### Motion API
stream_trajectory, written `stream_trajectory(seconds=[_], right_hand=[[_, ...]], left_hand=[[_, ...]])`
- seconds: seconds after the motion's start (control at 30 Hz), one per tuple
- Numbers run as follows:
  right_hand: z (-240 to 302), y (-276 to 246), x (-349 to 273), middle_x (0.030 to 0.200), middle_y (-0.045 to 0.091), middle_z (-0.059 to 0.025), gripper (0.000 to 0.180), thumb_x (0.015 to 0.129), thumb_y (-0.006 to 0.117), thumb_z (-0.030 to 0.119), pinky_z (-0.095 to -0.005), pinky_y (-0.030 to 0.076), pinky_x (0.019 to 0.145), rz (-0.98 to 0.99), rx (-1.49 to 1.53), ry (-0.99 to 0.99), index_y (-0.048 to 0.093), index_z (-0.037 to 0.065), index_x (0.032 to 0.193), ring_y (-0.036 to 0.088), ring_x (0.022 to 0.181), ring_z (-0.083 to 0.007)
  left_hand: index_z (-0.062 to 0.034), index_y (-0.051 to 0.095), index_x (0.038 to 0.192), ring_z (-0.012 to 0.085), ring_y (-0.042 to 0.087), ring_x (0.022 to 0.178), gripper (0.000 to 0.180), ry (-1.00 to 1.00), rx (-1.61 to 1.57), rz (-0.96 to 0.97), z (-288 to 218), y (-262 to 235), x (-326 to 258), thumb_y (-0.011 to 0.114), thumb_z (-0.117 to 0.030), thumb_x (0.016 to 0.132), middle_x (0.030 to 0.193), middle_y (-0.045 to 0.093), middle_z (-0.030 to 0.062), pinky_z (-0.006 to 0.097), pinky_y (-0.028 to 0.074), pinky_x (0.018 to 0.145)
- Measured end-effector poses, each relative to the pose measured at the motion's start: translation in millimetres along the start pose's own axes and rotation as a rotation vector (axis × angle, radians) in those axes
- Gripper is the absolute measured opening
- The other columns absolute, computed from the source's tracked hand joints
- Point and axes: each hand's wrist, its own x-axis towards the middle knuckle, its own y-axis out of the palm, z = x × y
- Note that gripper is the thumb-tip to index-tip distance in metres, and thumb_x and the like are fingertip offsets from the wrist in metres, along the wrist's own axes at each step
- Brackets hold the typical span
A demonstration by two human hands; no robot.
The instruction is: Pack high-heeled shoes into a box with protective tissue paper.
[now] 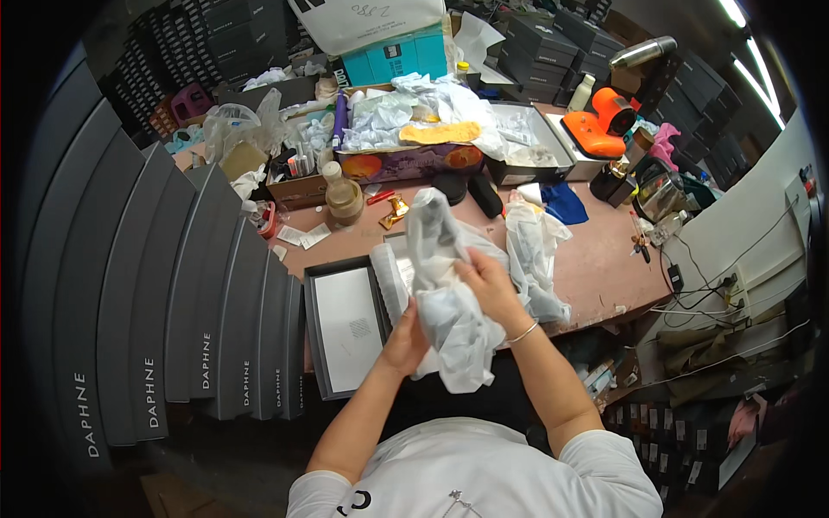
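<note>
Right in the middle of the workbench (pixel 596 259), a bundle of white tissue paper (pixel 445 293) with something dark wrapped inside is being held up over the table edge. It's gripped from the 7 o'clock side by the left hand (pixel 406 338), fingers curled shut into the lower folds, and from the 3 o'clock side by the right hand (pixel 490 287), fingers closed over the paper, with a thin bangle (pixel 522 332) worn at the wrist. What exactly is inside can't be told, it's too covered up.

Just at 9 o'clock from the bundle, an open dark grey shoebox (pixel 345 324) with a white sheet in it is laid flat. At 3 o'clock, touching or nearly touching the bundle, a second tissue-wrapped lump (pixel 535 255) is left on the bench.

Further out at 9 o'clock, a long row of dark grey box lids (pixel 173 302) is stood on edge. Up at 12 o'clock a cardboard box stuffed with crumpled paper (pixel 406 129) is seen, and at 1 o'clock an orange handheld device (pixel 600 125). A small tan bottle (pixel 343 197) is parked at 11 o'clock.
</note>
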Motion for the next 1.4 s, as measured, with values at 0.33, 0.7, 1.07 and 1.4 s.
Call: stream_trajectory(seconds=[0.33,0.7,1.07,1.4], right_hand=[[62,-19,-89,0.091,0.065,-0.0097,0.029,0.093,0.055,0.012,-0.0259,0.050,0.067,0.309,0.148,0.105,0.056,-0.003,0.117,0.062,0.074,-0.0137],[-5,24,-105,0.115,0.060,-0.0078,0.066,0.089,0.066,0.021,-0.0266,0.043,0.089,0.229,0.604,0.172,0.033,0.003,0.143,0.055,0.103,-0.0130],[-14,9,-89,0.118,0.058,-0.0059,0.057,0.088,0.068,0.027,-0.0282,0.047,0.089,-0.117,0.893,0.059,0.044,0.001,0.131,0.057,0.105,-0.0140],[-42,-13,-77,0.095,0.065,-0.0050,0.030,0.097,0.054,0.024,-0.0266,0.053,0.059,-0.111,1.121,0.286,0.055,0.002,0.118,0.063,0.072,-0.0114]], left_hand=[[-0.0029,0.050,0.124,0.0270,0.061,0.103,0.040,0.125,-0.263,-0.260,-17,-25,-22,0.054,-0.028,0.093,0.112,0.061,0.0125,0.041,0.050,0.092],[-0.0040,0.043,0.135,0.0255,0.053,0.118,0.061,0.472,-0.395,-0.038,-61,21,-48,0.053,-0.047,0.093,0.132,0.049,0.0159,0.040,0.044,0.098],[-0.0053,0.053,0.106,0.0037,0.052,0.086,0.022,0.579,0.391,0.064,-136,25,2,0.049,-0.026,0.100,0.094,0.058,-0.0005,0.019,0.042,0.077],[-0.0038,0.052,0.105,0.0112,0.060,0.087,0.020,0.989,0.174,-0.185,-148,110,7,0.048,-0.023,0.100,0.098,0.061,0.0064,0.028,0.051,0.078]])
